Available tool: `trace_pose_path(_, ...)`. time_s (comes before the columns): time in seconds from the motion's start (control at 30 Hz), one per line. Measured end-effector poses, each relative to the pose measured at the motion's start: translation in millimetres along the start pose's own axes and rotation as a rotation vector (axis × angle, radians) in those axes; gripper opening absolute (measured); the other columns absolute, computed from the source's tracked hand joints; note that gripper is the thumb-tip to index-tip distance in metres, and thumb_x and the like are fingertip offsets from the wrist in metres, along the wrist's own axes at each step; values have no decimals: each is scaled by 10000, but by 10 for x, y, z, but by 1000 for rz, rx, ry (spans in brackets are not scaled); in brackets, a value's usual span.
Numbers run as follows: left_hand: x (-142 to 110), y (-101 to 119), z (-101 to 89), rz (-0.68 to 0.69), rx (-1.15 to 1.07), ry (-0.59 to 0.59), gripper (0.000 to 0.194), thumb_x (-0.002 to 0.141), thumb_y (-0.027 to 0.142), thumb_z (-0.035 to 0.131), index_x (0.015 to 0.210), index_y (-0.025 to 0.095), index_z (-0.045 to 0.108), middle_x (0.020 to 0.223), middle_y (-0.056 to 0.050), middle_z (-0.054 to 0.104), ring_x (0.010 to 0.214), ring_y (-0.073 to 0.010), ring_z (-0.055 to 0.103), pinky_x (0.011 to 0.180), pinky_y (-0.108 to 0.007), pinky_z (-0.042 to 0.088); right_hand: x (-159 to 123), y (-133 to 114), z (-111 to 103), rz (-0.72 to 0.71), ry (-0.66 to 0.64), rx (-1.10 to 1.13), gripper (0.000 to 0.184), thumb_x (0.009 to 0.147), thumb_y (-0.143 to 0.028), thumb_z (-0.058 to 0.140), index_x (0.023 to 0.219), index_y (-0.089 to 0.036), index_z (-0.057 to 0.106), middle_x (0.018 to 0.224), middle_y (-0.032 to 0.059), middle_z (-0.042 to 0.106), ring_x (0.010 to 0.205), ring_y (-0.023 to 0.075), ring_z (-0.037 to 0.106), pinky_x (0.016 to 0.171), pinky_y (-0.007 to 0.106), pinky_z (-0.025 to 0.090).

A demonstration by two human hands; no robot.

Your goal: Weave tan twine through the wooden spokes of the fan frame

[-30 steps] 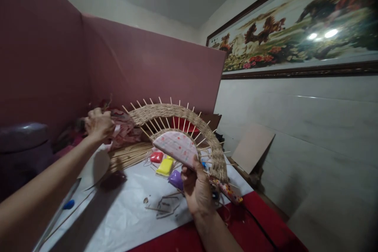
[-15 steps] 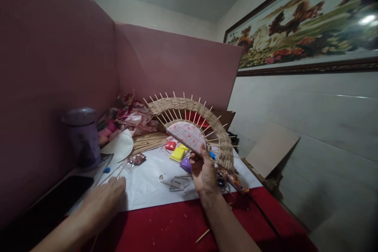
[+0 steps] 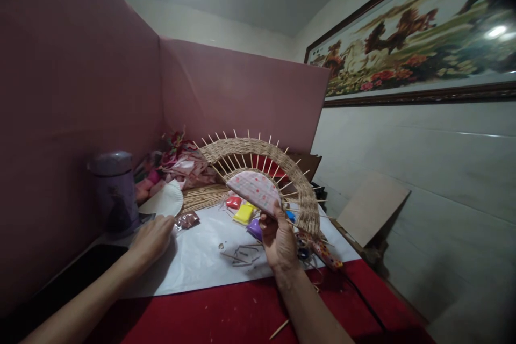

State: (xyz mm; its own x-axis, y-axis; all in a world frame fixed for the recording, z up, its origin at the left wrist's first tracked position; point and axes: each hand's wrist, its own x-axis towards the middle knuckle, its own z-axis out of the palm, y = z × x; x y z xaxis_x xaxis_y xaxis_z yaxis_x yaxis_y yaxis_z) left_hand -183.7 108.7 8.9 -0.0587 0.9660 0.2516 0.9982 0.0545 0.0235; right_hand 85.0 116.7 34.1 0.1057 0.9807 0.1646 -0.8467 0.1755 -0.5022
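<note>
Holding up a half-round fan [image 3: 304, 188] over the surface [image 3: 209, 314], my right hand [image 3: 279, 236] grips the slanting lower edge of its pink, red-dotted cloth centre, thumb in front and fingers folded under. Thin sticks radiate from that centre through a curved band of woven tan cord, their tips poking out. My left hand [image 3: 155, 239] is at the left, fingers curled and turned down; I cannot tell whether they pinch anything. Near them are a brown packet [image 3: 187, 220] and a white scalloped piece [image 3: 165, 199], with a purple tumbler [image 3: 116, 199] farther left. A white sheet [image 3: 193, 269] partly covers the red cloth. Below the fan are red [image 3: 233, 202], yellow [image 3: 244, 214] and purple packets [image 3: 253, 229].
</note>
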Motion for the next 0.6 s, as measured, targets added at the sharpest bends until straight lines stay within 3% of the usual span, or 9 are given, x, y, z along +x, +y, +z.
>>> trace_pose_path(0.13, 41, 59, -66, -25, 48, 2, 336, 800, 100, 257, 897, 135, 577, 890, -164, 582, 789, -264, 582, 674, -354, 389, -7, -2, 9, 10, 5, 4, 218, 593, -220, 748, 723, -164, 582, 604, -66, 617, 462, 37, 526, 425, 130, 420)
trace_pose_path(0.23, -55, 225, -180, -11, 69, 0, 342, 789, 87, 267, 929, 148, 573, 917, -151, 576, 763, -248, 585, 660, -349, 384, -7, 4, 8, 15, 19, 1, 230, 581, -215, 755, 729, -167, 585, 570, -70, 610, 450, 40, 527, 422, 130, 420)
trace_pose_path(0.33, -189, 464, -284, 126, -37, 8, 296, 813, 165, 326, 978, 197, 570, 937, -124, 599, 826, -251, 582, 673, -340, 378, -13, 5, 1, 17, 17, -4, 239, 582, -213, 753, 753, -170, 592, 597, -63, 627, 453, 44, 530, 400, 130, 405)
trace_pose_path(0.4, -250, 632, -317, 155, -135, 41, 223, 815, 224, 371, 841, 191, 590, 852, -122, 620, 801, -267, 578, 663, -355, 372, -18, 0, -2, 16, 8, -5, 240, 583, -216, 752, 757, -169, 594, 622, -59, 636, 462, 45, 533, 394, 130, 399)
trace_pose_path(0.5, -259, 885, -342, 118, -516, 24, 110, 756, 264, 495, 691, 199, 556, 681, -61, 595, 679, -224, 559, 625, -332, 378, -17, 4, 0, 19, -2, -12, 244, 576, -221, 757, 749, -164, 594, 635, -58, 638, 467, 43, 533, 394, 129, 396)
trace_pose_path(0.57, -217, 1069, -372, 140, -988, 13, 52, 694, 231, 575, 677, 185, 558, 704, -53, 602, 719, -203, 565, 655, -310, 402, -11, 24, 2, 27, -3, -29, 244, 584, -237, 754, 757, -164, 598, 628, -57, 638, 466, 44, 534, 404, 132, 402)
trace_pose_path(0.6, -188, 1167, -394, 161, -1259, -24, 98, 675, 232, 609, 755, 179, 586, 808, -67, 624, 811, -207, 572, 695, -303, 414, -8, 39, 3, 32, -4, -40, 241, 597, -254, 748, 765, -164, 601, 619, -56, 637, 464, 47, 534, 411, 137, 409)
